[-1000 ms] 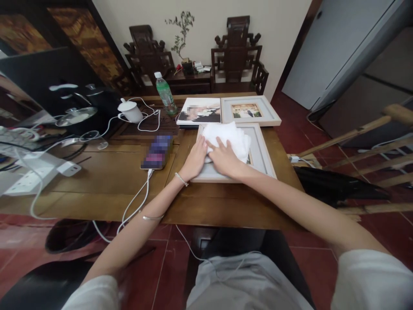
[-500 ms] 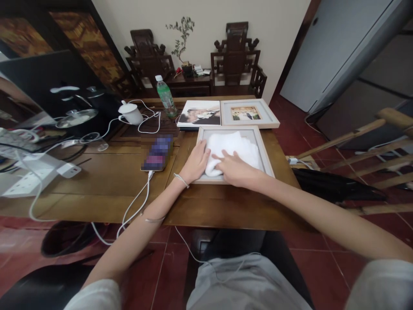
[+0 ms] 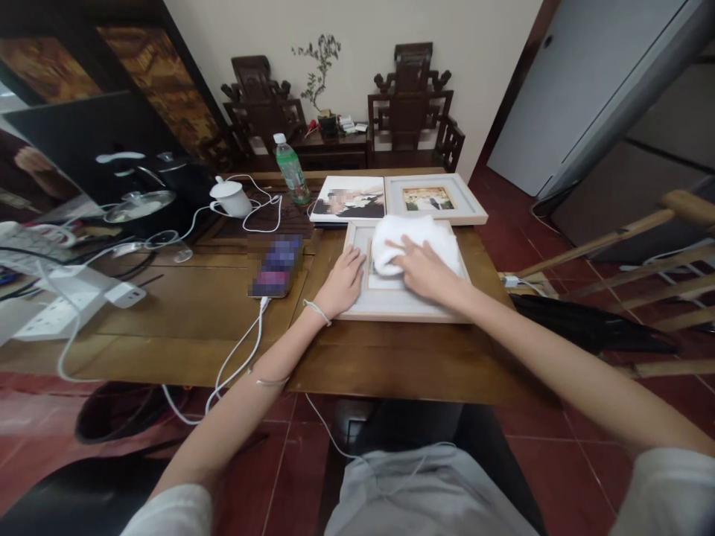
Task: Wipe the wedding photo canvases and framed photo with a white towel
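Note:
A picture frame with a pale wooden rim lies flat near the front of the table. My left hand grips its left side, fingers resting over the rim. A folded white cloth covers the upper part of the frame and hides most of the picture inside. My right hand holds the cloth and presses it on the frame's face, with the fingers partly sunk into it. Behind lie a second framed photo and a white-edged photo panel, side by side.
A charging phone lies left of the frame. Farther back stand a green-labelled bottle and a lidded white cup. A power strip, cables and a dark pot occupy the left. A wooden chair stands right of the table.
My right hand has moved the cloth up and away from me across the frame, uncovering its lower part. My left hand stays at the left rim.

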{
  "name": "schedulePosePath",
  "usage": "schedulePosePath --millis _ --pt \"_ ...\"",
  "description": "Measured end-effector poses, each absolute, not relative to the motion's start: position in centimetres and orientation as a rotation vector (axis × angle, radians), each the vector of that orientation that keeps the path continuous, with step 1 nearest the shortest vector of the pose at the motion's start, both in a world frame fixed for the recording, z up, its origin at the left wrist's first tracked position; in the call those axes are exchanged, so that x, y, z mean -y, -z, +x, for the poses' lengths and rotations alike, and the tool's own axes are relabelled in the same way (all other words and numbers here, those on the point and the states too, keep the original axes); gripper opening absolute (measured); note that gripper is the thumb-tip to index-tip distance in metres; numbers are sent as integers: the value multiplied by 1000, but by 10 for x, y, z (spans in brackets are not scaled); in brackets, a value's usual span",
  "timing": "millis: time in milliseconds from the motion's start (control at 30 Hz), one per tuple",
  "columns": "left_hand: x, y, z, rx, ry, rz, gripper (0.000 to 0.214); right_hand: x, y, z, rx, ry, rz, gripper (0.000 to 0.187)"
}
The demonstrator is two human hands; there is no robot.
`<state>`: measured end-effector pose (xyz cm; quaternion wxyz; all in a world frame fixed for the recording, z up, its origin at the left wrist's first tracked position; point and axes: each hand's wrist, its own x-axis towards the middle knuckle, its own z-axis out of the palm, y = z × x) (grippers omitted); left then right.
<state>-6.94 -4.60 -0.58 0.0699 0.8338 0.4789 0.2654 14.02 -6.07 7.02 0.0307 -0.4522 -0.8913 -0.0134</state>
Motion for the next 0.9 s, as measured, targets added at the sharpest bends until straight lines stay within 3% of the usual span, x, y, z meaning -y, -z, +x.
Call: schedulePosePath --millis 167,267,467,733,900 --pt "47 4 -68 -1440 -808 2493 42 19 -85 164 2523 425 -1452 54" --pt "48 4 -68 -1439 -816 2490 42 13 -84 175 2603 483 -1442 52" --pt "48 5 -68 -1446 -818 2499 42 51 -63 179 2857 306 -1461 51" --pt "48 5 -70 -1438 -812 2494 41 159 -101 164 2971 -96 -1263 47" --pt "48 4 -71 -1416 -830 2484 41 138 -83 158 2874 -50 -1342 52"
